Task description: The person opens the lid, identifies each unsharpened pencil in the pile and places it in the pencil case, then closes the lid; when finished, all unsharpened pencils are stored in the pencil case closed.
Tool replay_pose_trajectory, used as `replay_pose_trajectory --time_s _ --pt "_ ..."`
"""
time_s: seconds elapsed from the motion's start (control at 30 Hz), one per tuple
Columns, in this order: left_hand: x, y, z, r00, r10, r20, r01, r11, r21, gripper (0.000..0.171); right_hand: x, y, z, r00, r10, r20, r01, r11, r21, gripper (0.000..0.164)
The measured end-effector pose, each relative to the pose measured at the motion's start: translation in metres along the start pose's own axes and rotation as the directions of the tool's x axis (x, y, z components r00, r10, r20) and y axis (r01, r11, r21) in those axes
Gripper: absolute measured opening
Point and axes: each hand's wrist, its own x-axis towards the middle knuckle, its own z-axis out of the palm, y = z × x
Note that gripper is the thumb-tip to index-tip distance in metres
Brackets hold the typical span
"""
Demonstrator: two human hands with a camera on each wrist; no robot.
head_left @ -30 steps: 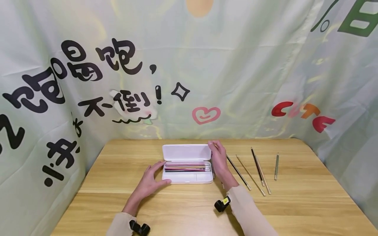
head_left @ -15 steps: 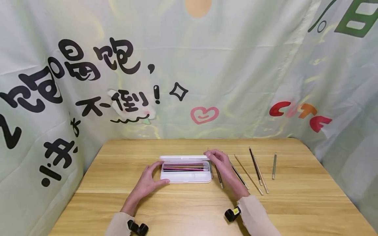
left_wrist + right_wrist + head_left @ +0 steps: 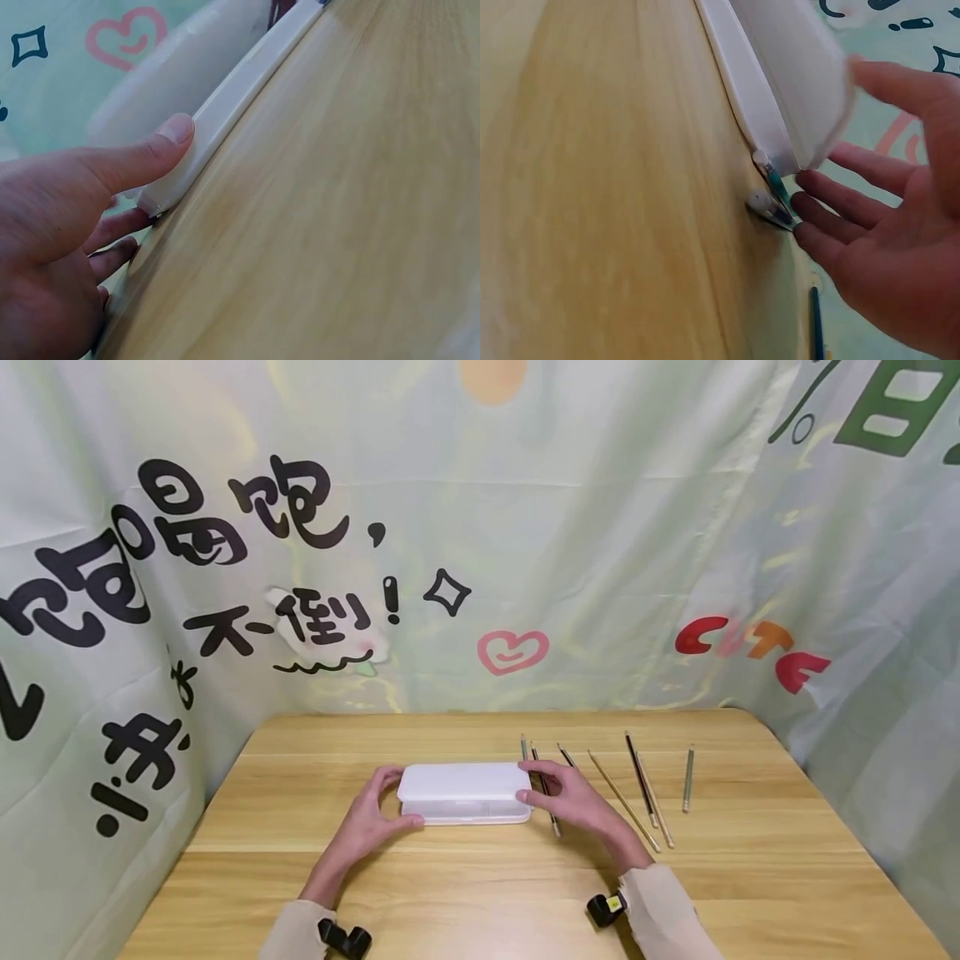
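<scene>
A white pencil case lies on the wooden table, its lid tilted forward and partly lowered over the tray. A slot at the front still shows the tray; the pencils inside are hidden. My left hand holds the case's left end, thumb at the front corner and fingers behind. In the left wrist view the thumb lies along the case's side wall. My right hand holds the right end of the lid between thumb and forefinger, its other fingers spread below in the right wrist view.
Right of the case lie several loose pencils, among them a black one partly behind my right hand, a natural wood one and a grey-green one. A printed curtain hangs behind the table.
My right hand has swung the lid from upright down and forward over the tray, covering the pencils inside. My left hand has kept its hold on the case's left end.
</scene>
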Motion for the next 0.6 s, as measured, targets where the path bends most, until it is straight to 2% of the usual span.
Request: replay_pose_trajectory --time_s 0.1,0.2,0.4,0.6 --pt "-0.0005 -0.0013 -0.0003 0.999 0.038 0.01 -0.038 0.999 -0.006 0.098 -0.0016 0.0007 0.0004 1.0 -0.023 0.013 0.024 0.994 -0.107 0.062" --pt "-0.0005 -0.0014 -0.0013 0.999 0.043 0.023 -0.043 0.999 0.008 0.092 -0.0014 0.0015 0.0017 0.999 -0.042 0.019 0.044 0.988 -0.15 0.065" --pt "-0.0016 0.001 -0.0023 1.0 -0.002 0.025 0.001 1.0 0.023 0.072 -0.0027 0.0018 0.0029 0.998 -0.062 0.014 0.064 0.982 -0.18 0.069" --pt "-0.0028 0.0014 -0.0017 0.999 -0.014 0.033 0.013 0.999 0.035 0.073 -0.003 0.0031 0.0046 0.996 -0.084 0.02 0.086 0.978 -0.189 0.069"
